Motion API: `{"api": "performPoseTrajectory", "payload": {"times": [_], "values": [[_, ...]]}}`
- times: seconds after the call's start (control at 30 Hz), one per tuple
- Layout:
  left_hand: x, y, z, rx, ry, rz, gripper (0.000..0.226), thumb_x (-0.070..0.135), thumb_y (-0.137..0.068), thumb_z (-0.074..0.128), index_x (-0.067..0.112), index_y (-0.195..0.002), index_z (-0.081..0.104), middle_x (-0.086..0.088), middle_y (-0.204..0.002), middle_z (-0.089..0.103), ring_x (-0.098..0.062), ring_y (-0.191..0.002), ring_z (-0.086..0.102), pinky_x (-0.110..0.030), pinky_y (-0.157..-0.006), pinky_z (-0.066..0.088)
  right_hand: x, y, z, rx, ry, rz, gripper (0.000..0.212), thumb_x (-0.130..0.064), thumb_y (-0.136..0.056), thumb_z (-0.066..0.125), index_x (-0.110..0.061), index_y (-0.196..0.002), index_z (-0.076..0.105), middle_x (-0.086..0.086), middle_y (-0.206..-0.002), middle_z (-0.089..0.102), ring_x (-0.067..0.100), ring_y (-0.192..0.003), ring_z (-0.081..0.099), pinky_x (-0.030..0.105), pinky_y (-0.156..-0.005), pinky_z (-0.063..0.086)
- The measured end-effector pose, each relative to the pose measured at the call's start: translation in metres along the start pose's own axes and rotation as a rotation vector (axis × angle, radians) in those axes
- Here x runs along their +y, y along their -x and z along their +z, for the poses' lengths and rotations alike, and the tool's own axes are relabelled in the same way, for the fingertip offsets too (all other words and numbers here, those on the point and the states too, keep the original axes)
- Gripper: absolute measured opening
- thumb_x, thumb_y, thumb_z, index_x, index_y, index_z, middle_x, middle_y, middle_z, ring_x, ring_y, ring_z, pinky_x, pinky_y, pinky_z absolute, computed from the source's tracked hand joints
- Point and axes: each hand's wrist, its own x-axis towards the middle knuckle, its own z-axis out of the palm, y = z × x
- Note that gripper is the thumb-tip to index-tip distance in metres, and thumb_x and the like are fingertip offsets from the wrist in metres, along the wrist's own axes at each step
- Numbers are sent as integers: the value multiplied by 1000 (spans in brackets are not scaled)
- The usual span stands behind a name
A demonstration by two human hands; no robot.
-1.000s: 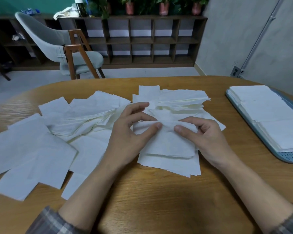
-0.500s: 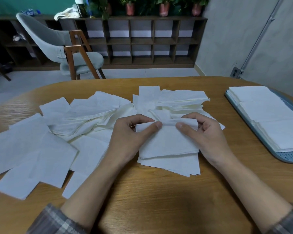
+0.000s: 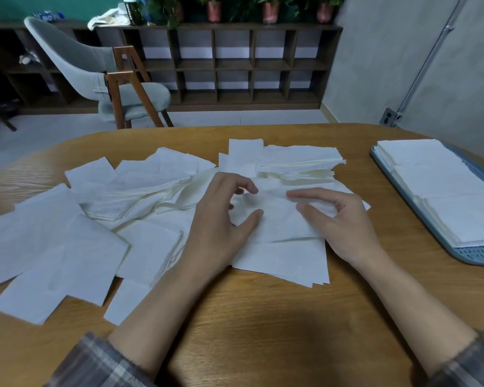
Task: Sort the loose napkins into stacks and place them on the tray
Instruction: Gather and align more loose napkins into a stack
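White napkins lie scattered over the wooden table (image 3: pixel 263 325). A small stack (image 3: pixel 285 263) sits in front of me with a folded napkin (image 3: pixel 280 222) lying on top. My left hand (image 3: pixel 221 219) rests at that napkin's left side, fingers loosely bent, thumb on the paper. My right hand (image 3: pixel 344 222) rests at its right side with the index finger stretched over it. Neither hand grips anything. Loose napkins (image 3: pixel 53 247) spread out to the left and a thicker pile (image 3: pixel 299 160) lies behind. The blue tray (image 3: pixel 481 256) at right holds neat napkin stacks (image 3: pixel 442 180).
A grey chair with wooden legs (image 3: pixel 104 71) stands behind the table on the left. A dark cubby shelf (image 3: pixel 235 62) with potted plants on top lines the back wall. A grey wall (image 3: pixel 403 65) rises at right, close to the tray.
Both hands were pinching the top edge of the napkin and folding it; now they have let go and spread apart, and the napkin lies flat on the stack.
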Motion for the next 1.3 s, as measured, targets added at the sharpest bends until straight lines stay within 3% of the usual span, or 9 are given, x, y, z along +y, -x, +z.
{"api": "performPoseTrajectory", "payload": {"times": [0.1,0.2,0.4,0.6,0.8,0.97,1.07,1.17,1.3], "values": [[-6,2,1,-252,-111,23,18,24,-88,82,28,-100,70,17,-104,66,-4,-104,61,-23,-84,45,8,-3,-3,73,34,-18,26,-2,-99,69,-22,-108,82,-24,-111,77,-9,-115,65,5,-95,41],[-11,4,2,-461,-215,-13,29,44,-90,80,36,-117,72,22,-120,61,-2,-117,54,-35,-104,44,10,-2,-3,84,68,-26,27,-3,-99,68,-22,-111,82,-24,-113,77,-9,-118,63,4,-97,41],[-5,3,-5,-520,-191,-100,51,52,-79,88,38,-126,73,18,-103,65,-1,-108,58,-40,-106,45,10,-1,-2,104,58,-40,28,-2,-99,67,-22,-111,82,-27,-113,76,-11,-117,62,4,-96,41],[-4,3,-11,-614,-152,-139,58,58,-68,92,40,-121,76,23,-111,61,2,-112,58,-30,-106,47,7,-1,-3,117,5,-21,29,-2,-100,66,-23,-112,81,-28,-112,75,-9,-116,64,11,-98,47],[-5,5,-8,-513,-71,-119,18,38,-84,88,34,-101,82,16,-101,72,1,-101,65,-29,-94,53,4,0,-3,64,25,-18,31,0,-100,64,-22,-112,81,-29,-114,74,-13,-115,61,2,-89,42],[-1,5,-8,-490,-8,-75,8,27,-87,86,30,-91,80,17,-96,74,-1,-97,68,-26,-89,55,6,-1,-3,8,22,-24,26,-6,-101,67,-23,-115,80,-21,-119,76,-9,-121,61,2,-95,39],[5,2,-15,-459,102,-107,7,20,-88,85,25,-89,79,17,-95,77,-3,-97,70,-19,-87,52,5,-1,-5,-55,-64,-16,17,-26,-101,69,-22,-115,80,-15,-122,76,-1,-125,63,15,-102,42],[9,-1,-21,-360,286,-177,7,12,-90,82,18,-91,79,9,-93,78,-6,-92,72,-18,-84,52,4,0,-5,-136,-275,49,44,-51,-90,63,-17,-114,80,-4,-127,75,12,-128,65,36,-109,46],[4,-3,-19,-157,365,-270,13,15,-89,84,24,-98,78,7,-95,79,-13,-97,75,-35,-88,59,1,4,-1,-208,-465,145,44,-53,-82,85,-14,-102,81,8,-117,78,26,-111,74,39,-97,55]]}}
